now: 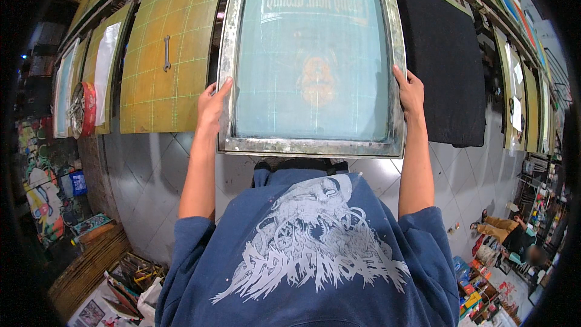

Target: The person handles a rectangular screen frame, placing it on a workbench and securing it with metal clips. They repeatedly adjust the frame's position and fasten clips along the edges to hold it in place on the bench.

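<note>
A large screen printing frame (311, 146) with a metal rim and pale blue mesh lies before me, over the row of boards. Faint lettering and a small orange-brown figure show on the mesh. My left hand (212, 104) grips the frame's left side, thumb on the rim and fingers mostly hidden beyond its outer edge. On the opposite side my right hand (410, 92) holds the right rim in the same way, thumb up against the metal. What lies directly beneath the frame is hidden.
Left of the frame is a yellow board (145, 85) with a wrench (166, 53) on it. A black cloth (445, 66) covers the board to the right. Further left sits a red round container (86, 109). At lower right, a person (514, 236) is near cluttered shelves.
</note>
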Action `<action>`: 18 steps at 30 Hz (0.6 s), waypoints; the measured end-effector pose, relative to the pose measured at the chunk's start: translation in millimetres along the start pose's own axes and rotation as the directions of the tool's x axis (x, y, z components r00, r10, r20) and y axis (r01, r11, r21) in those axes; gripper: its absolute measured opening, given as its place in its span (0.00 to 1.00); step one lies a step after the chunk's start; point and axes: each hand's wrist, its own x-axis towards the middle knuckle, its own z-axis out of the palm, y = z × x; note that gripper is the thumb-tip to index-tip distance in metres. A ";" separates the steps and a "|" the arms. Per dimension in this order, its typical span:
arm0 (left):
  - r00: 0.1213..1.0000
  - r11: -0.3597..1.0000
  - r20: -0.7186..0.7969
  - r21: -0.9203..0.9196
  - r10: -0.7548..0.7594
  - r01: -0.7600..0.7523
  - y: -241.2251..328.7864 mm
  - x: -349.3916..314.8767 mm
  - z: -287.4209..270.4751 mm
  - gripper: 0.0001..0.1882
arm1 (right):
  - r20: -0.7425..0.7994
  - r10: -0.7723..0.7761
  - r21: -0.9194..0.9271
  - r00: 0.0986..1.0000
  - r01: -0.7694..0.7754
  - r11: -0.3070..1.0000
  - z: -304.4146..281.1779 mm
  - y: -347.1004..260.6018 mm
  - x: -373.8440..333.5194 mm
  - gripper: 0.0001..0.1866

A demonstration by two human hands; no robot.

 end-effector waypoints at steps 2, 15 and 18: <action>1.000 0.999 0.022 -0.035 0.005 -0.004 4.4 -5.8 2.4 0.32 | 0.005 0.006 0.017 1.000 -0.007 1.000 -0.4 1.3 -0.4 0.27; 0.999 0.999 0.033 -0.030 -0.036 0.036 -4.1 3.6 -1.5 0.35 | 0.033 0.019 0.048 0.999 -0.020 0.999 -0.8 12.0 6.3 0.29; 0.997 0.997 0.064 -0.056 -0.046 0.050 -2.3 2.4 -2.8 0.37 | 0.037 0.019 0.047 0.999 -0.021 0.999 -1.1 6.1 3.7 0.29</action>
